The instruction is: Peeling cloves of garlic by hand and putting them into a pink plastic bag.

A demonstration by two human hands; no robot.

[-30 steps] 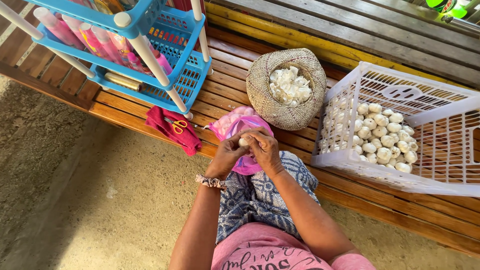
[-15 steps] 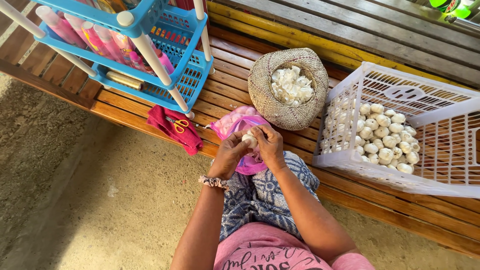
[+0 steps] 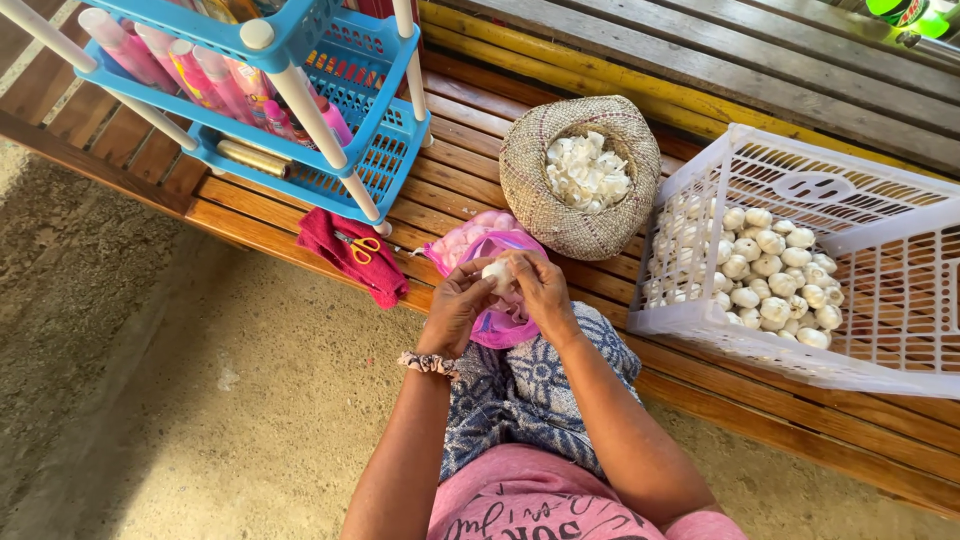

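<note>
Both the left hand (image 3: 458, 305) and right hand (image 3: 540, 290) pinch a small, round white garlic bulb (image 3: 497, 274), probably light, firm, papery-skinned; best gripped around its middle.

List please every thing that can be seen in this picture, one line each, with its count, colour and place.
garlic bulb: one, white, held between both hands over the pink bowl
bowl: one, pink, on the lap at the bench edge
woven basket: one, tan, on the bench, holding white garlic pieces
crate: one, white plastic, right on the bench, with many white garlic bulbs
rack: one, blue plastic with white posts, left on the bench
tubes: several, pink, in the rack
cloth: one, red, on the bench under the rack
scissors: one pair, yellow handles, on the cloth
bench: one, brown wood slats
left hand: fingers on the bulb, patterned band at the wrist
right hand: fingers on the bulb
</note>
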